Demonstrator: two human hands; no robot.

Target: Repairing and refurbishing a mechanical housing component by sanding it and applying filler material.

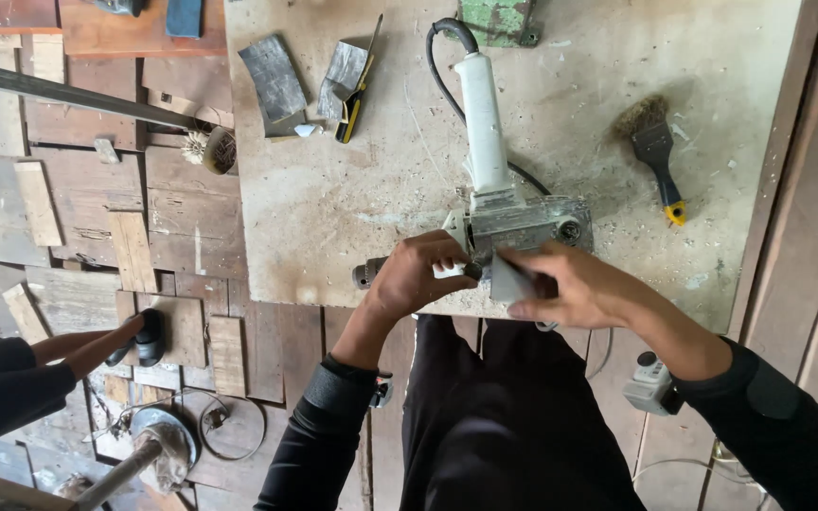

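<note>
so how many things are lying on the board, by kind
power tool, held by the left hand and right hand: 1
paint brush: 1
screwdriver: 1
grey sheet pieces: 2
green metal part at the far edge: 1
total: 6

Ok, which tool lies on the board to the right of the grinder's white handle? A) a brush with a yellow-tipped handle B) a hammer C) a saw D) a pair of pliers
A: a brush with a yellow-tipped handle lies on the board, right of the grinder.
</note>
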